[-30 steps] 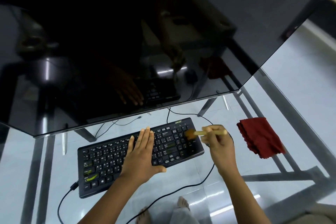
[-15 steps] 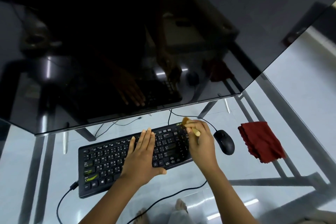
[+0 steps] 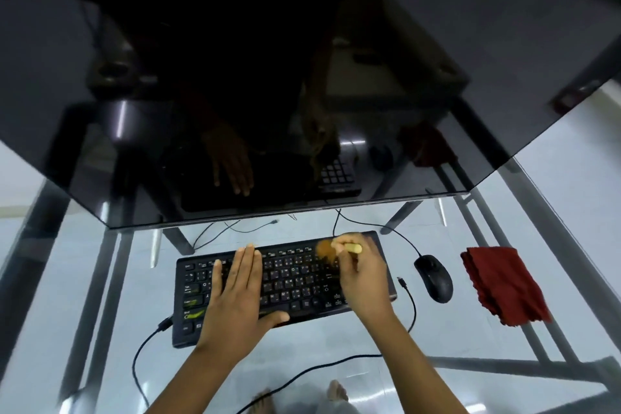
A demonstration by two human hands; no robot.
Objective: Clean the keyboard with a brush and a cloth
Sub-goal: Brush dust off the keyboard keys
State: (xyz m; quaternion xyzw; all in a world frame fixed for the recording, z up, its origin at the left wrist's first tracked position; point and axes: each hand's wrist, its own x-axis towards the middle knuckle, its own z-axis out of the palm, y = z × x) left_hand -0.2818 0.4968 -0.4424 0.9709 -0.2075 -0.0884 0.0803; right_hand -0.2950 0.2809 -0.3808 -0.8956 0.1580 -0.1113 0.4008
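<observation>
A black keyboard (image 3: 289, 276) lies on the glass table below the monitor. My left hand (image 3: 237, 296) rests flat on its left half, fingers together, pressing it down. My right hand (image 3: 364, 274) is over the keyboard's right part and grips a small brush with a pale wooden handle (image 3: 351, 248). Its brown bristles (image 3: 326, 250), blurred, touch the keys near the top row. A dark red cloth (image 3: 500, 282) lies crumpled on the table at the right, away from both hands.
A large dark monitor (image 3: 302, 77) overhangs the keyboard's far side. A black mouse (image 3: 434, 278) sits between the keyboard and the cloth. Cables (image 3: 411, 309) run around the keyboard. The table (image 3: 100, 279) is glass on a metal frame, with my feet visible beneath.
The view has shifted, so the keyboard looks straighter. My right hand swept the brush from the keyboard's top right corner leftward over the upper keys. My left hand stayed put.
</observation>
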